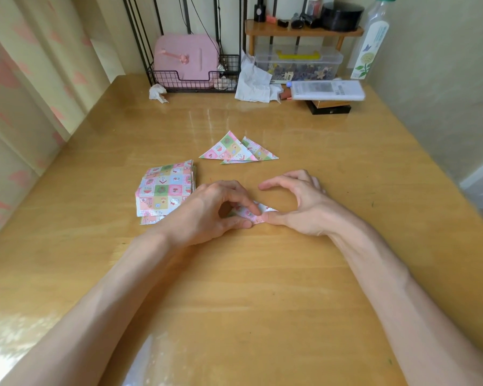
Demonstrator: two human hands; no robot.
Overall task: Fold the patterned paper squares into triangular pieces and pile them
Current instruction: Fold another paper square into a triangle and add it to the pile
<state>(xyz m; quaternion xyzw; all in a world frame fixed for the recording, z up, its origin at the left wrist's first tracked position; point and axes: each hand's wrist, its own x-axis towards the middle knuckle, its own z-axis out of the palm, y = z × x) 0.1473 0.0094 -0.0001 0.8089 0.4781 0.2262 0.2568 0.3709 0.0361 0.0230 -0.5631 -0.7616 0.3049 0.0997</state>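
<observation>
So that its crease sets, paper (250, 215) right of the stack (165, 188) is pinched by left hand (215, 210), thumb-pressed by right hand (293, 203).

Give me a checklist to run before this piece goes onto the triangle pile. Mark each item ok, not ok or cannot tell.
1. Piece under control: the left hand pinches the small patterned paper piece and the right hand presses its edge with the thumb. Ok.
2. Fold finished as a triangle: the fingers hide most of the piece. Cannot tell.
3. Pile spot free: nothing lies on the folded patterned paper triangles. Ok.
4. Pile aligned: the triangles overlap but sit offset. Not ok.
5. Next sheet ready: the stack of patterned paper squares lies beside the left hand. Ok.
6. Way to the pile: only bare wooden table lies between. Ok.
</observation>
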